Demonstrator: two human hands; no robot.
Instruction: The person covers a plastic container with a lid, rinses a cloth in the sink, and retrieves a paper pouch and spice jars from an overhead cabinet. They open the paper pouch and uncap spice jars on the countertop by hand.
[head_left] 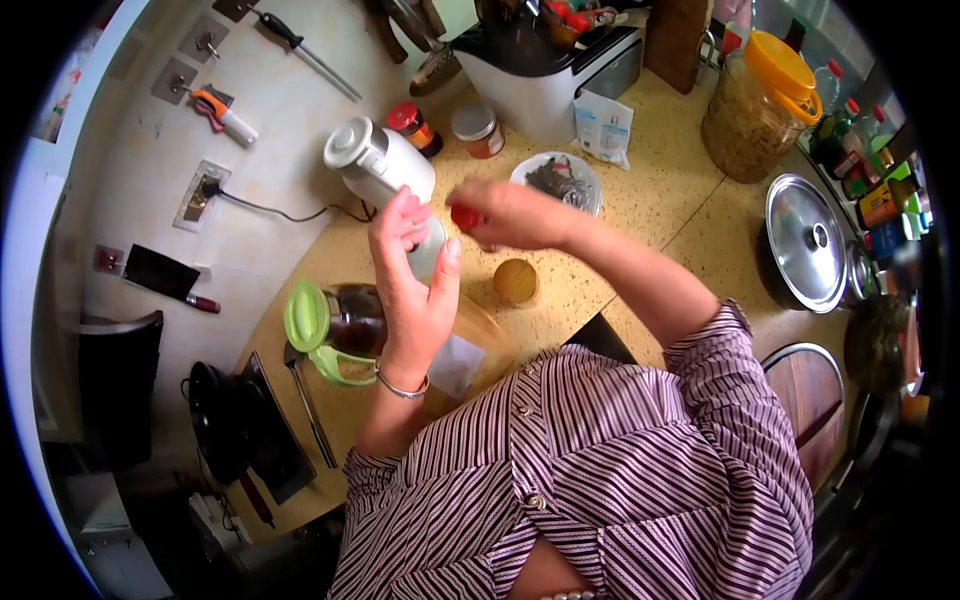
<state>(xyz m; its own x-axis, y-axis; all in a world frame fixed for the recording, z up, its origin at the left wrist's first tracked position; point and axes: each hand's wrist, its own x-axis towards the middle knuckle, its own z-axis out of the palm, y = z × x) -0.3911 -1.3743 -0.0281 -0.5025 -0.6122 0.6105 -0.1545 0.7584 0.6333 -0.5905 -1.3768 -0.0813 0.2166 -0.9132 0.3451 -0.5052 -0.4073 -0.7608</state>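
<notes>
My left hand, with a bracelet at the wrist, is raised over the counter, fingers apart and palm empty. Just behind it, a white round vessel is partly hidden. My right hand is closed around a small red object, mostly covered by the fingers and slightly blurred; its kind is unclear. Below the right hand stands a small jar with a wooden-looking top. A dark-filled pitcher with a green lid sits left of my left wrist. Beyond the right hand lies a plate with dark dried food.
A white kettle, a red-lidded jar and another jar stand at the back. A large orange-lidded jar and a lidded steel pot occupy the right. On the left are a spatula and a black pan.
</notes>
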